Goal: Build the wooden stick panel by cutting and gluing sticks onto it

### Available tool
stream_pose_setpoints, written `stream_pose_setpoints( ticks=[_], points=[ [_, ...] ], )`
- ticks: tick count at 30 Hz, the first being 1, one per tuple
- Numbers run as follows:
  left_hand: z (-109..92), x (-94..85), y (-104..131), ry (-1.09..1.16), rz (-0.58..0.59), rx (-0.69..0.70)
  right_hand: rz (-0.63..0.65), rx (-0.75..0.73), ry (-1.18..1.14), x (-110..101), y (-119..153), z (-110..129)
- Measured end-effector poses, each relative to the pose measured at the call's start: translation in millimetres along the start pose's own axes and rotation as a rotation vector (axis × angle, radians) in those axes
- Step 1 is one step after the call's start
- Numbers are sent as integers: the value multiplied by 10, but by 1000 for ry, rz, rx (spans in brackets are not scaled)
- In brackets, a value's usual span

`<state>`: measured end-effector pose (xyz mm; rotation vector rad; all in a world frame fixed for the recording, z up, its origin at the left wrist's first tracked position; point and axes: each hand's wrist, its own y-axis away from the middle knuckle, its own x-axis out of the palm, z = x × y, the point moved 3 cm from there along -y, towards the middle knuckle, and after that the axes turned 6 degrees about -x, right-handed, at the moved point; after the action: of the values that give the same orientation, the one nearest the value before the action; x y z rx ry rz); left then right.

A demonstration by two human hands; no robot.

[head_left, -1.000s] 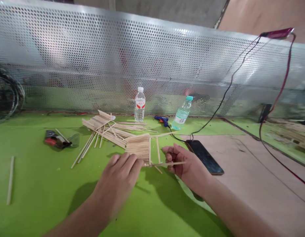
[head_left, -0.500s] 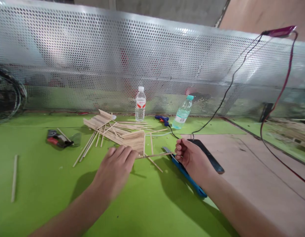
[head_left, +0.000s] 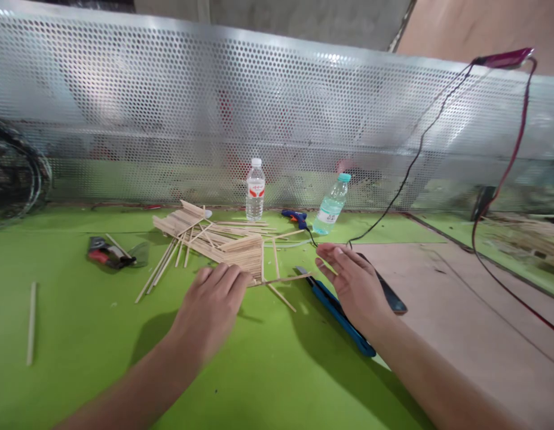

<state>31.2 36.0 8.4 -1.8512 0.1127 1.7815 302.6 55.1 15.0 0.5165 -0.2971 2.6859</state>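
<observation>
My left hand (head_left: 214, 298) has its fingers closed over the near edge of a model made of thin wooden sticks (head_left: 246, 255). Its fingertips are hidden behind the knuckles. A thin wooden strip (head_left: 288, 278) sticks out from under that hand toward the right. My right hand (head_left: 351, 280) is raised just beyond the strip's free end, fingers apart and holding nothing. Below it lies a blue utility knife (head_left: 334, 312) with its blade out. A dark phone (head_left: 391, 294) is partly covered by the right hand.
Loose wooden sticks (head_left: 158, 272) spread left of the model. Behind stand a clear bottle (head_left: 255, 200) and a tilted green-capped bottle (head_left: 331, 208), with a blue glue gun (head_left: 295, 217) between. A black and red tool (head_left: 107, 253) lies left. A perforated metal panel (head_left: 169, 113) closes the back.
My right hand has let go of the strip's end and its fingers have spread. The left hand keeps its hold on the model.
</observation>
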Motion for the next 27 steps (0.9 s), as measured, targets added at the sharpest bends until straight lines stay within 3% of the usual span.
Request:
stream_pose_setpoints(
  ticks=[9,17,19,22,25,27],
  points=[
    [209,-131,-80,12,-166,-121,16,85,-92,-67,-45,-2],
    [257,-69,-119,3,-99,-133,76,26,-149,-115,-142,116],
    [268,-62,-126,8,-99,-144,168,91,-101,-46,-79,94],
    [284,-64,-136,19,-103,-165,399,322,47,94,142,-1],
    [291,-70,-137,28,-106,-171,828,594,196,226,460,-63],
    [284,-73,-134,29,-101,-162,1017,601,171,283,587,-23]
  ],
)
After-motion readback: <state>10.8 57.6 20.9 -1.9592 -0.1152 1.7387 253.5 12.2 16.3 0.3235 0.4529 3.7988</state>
